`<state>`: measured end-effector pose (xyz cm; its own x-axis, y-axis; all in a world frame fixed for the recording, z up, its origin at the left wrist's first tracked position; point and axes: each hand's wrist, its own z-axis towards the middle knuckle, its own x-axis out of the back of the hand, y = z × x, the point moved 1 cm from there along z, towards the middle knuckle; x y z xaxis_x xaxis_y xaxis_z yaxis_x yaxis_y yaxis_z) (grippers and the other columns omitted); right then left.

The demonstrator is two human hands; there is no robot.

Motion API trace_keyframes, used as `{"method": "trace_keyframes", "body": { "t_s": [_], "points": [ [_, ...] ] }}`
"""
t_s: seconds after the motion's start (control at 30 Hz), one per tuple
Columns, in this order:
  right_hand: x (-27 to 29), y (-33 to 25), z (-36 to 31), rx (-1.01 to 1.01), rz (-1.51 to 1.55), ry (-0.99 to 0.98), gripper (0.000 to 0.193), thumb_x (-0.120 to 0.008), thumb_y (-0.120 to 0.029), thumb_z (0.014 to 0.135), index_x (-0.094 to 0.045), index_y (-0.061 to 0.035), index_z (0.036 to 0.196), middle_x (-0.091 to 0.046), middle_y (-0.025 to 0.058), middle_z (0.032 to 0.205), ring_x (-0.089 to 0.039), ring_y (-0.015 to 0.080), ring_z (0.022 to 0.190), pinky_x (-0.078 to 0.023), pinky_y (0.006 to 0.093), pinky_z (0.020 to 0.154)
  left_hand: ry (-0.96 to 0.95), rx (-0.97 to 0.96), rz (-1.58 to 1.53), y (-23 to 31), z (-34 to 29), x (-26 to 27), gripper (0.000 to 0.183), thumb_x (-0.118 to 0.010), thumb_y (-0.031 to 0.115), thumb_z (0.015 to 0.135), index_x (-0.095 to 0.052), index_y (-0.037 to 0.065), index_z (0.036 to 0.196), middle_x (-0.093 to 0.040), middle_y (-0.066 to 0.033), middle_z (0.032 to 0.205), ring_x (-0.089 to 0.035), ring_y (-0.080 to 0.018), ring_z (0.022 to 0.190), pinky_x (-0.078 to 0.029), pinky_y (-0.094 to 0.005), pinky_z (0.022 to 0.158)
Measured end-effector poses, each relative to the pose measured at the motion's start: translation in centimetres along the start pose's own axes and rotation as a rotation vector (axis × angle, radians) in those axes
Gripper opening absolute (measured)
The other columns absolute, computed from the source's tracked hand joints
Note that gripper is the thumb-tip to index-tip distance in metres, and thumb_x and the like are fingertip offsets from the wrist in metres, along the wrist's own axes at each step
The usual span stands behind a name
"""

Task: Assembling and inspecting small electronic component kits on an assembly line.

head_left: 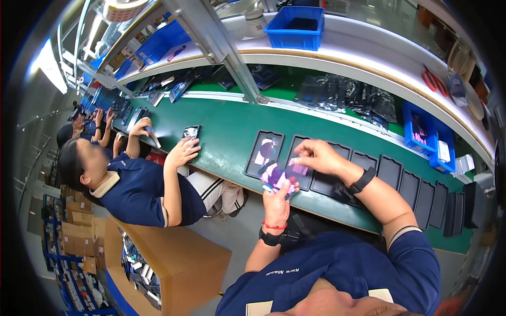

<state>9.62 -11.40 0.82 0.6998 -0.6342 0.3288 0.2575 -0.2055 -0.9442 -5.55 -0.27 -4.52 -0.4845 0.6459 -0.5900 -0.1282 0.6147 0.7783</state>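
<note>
Two blue bins (426, 138) at the far right of the green desk (221, 131) hold small pink and white parts, hard to make out. Near its front edge, the left hand (277, 203) grips a phone-shaped panel (278, 176); the right hand (316, 156) pinches its pink film (299, 169). Black trays (390, 174) line the desk rightward.

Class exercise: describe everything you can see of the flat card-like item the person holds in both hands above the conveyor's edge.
The flat item is a thin, glossy rectangular piece, dark with pink and purple patches. It is tilted, held over the near edge of the green conveyor belt. The left hand grips its lower edge from below; the right hand pinches its upper right corner. What it is exactly cannot be told. Black trays lie in a row just beyond it.
</note>
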Motion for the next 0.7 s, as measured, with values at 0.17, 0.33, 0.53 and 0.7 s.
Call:
{"method": "trace_keyframes", "body": {
  "t_s": [0.17, 0.33, 0.53, 0.7],
  "points": [
    [4.5, 2.6, -1.9, -0.036, -0.009, 0.043, 0.014, -0.073, -0.008, 0.072, -0.063, -0.0009, 0.078, -0.054, -0.0006, 0.059, -0.049, 0.0052, 0.055, -0.04, 0.0255, 0.049, -0.045, 0.079, -0.176, -0.6, 0.4, -1.9, 0.03, -0.044, 0.016, 0.095, -0.047, -0.006, 0.115, -0.06, -0.0175, 0.105, -0.061, -0.03, 0.094, -0.052, -0.0448, 0.08],
    [6.6, 2.0, -5.2, 0.04, -0.784, 0.167, 0.035, -0.074, -0.023, 0.069, -0.064, -0.0015, 0.095, -0.061, 0.0126, 0.082, -0.058, 0.0274, 0.08, -0.045, 0.0359, 0.075, -0.161, 0.133, -0.011, -1.2, 0.6, -3.5, 0.028, -0.048, 0.007, 0.092, -0.048, -0.005, 0.117, -0.061, -0.0179, 0.106, -0.062, -0.0284, 0.094, -0.053, -0.0402, 0.081],
    [5.3, 0.4, -7.8, -0.07, -0.053, 0.242, 0.028, -0.076, -0.008, 0.07, -0.062, -0.0001, 0.093, -0.06, 0.0021, 0.071, -0.054, 0.0068, 0.063, -0.045, 0.0231, 0.057, -0.273, 0.121, 0.173, -3.7, 0.5, -6.9, 0.025, -0.057, -0.001, 0.086, -0.056, 0.001, 0.111, -0.063, -0.0071, 0.101, -0.063, -0.0177, 0.089, -0.052, -0.0314, 0.077],
    [7.8, 2.1, -11.3, -0.194, -0.16, 0.429, 0.029, -0.073, -0.008, 0.068, -0.061, -0.001, 0.094, -0.059, 0.0048, 0.069, -0.057, 0.0138, 0.064, -0.046, 0.0282, 0.059, -0.26, 0.278, 0.045, -4.4, 1.0, -7.6, 0.027, -0.051, 0.006, 0.091, -0.05, -0.001, 0.116, -0.062, -0.0138, 0.101, -0.063, -0.0232, 0.087, -0.052, -0.0349, 0.078]
  ]
}}
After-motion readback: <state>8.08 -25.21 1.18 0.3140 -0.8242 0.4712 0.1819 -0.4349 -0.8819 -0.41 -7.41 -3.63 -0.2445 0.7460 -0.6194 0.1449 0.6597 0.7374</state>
